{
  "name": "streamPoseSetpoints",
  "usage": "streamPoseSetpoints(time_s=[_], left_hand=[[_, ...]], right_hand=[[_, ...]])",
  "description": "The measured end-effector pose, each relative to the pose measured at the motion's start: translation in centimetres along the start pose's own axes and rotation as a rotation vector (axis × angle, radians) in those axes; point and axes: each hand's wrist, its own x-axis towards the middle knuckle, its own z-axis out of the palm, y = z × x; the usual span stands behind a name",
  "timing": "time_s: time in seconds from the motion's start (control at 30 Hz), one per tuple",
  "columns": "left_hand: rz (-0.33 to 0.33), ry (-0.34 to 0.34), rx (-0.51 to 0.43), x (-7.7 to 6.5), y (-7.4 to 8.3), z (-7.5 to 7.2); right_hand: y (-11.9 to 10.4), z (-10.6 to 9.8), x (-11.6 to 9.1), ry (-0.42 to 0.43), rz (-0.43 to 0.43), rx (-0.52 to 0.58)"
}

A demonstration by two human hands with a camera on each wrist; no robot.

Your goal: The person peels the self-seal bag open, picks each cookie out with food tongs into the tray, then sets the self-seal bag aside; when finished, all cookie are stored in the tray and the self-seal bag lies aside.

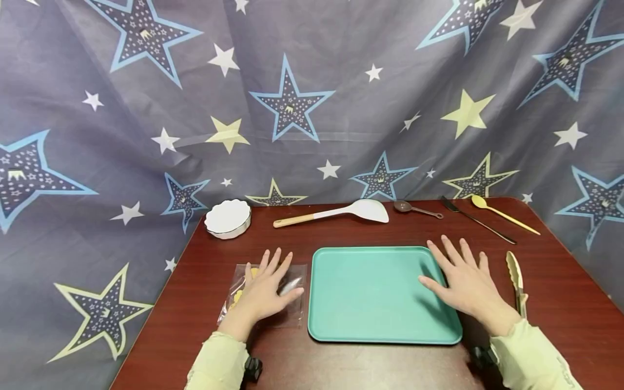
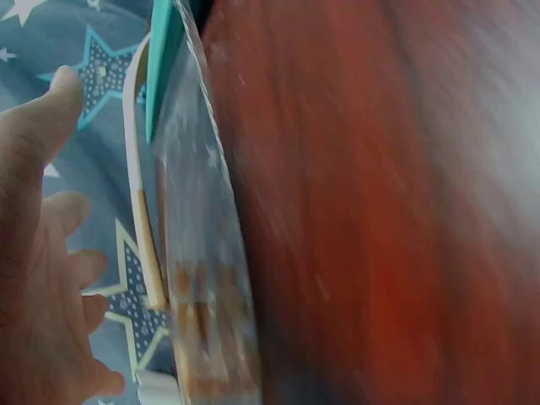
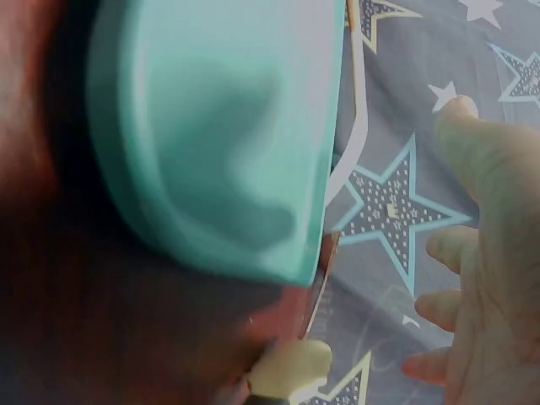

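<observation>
My left hand point(image 1: 263, 292), fingers spread, hovers above a clear plastic bag point(image 1: 294, 311) with yellow and brownish pieces inside. In the left wrist view the bag point(image 2: 207, 219) lies below the palm, apart from it. A teal rectangular tray point(image 1: 375, 295) lies in the middle of the table. Over its right edge my right hand point(image 1: 463, 281) is held with spread fingers and nothing in it, casting a shadow on the tray. In the right wrist view the tray point(image 3: 211, 152) sits beneath the hand. Tongs point(image 1: 517, 281) with pale yellow tips lie just right of the right hand.
Along the back of the dark red table point(image 1: 166, 330) are a white fluted dish point(image 1: 227, 216), a white spatula point(image 1: 368, 210) with a wooden handle, a brown measuring spoon point(image 1: 403, 206), a dark spreader point(image 1: 478, 219) and a yellow spoon point(image 1: 507, 215). A star-patterned curtain point(image 1: 341, 119) hangs behind.
</observation>
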Motion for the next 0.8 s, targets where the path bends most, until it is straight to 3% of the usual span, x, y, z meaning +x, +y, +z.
streamPoseSetpoints(time_s=[0.4, 0.6, 0.8], left_hand=[[-0.056, -0.025, 0.015, -3.4, -3.3, 0.2], [-0.066, -0.073, -0.023, -3.7, -3.9, 0.7], [-0.081, -0.135, -0.021, -3.5, -3.8, 0.5]], right_hand=[[-3.2, 1.1, 0.0, -0.055, -0.084, 0.049], [-5.8, 1.4, 0.4, -0.103, -0.129, 0.101], [-9.3, 2.1, 0.9, -0.142, -0.232, 0.145]])
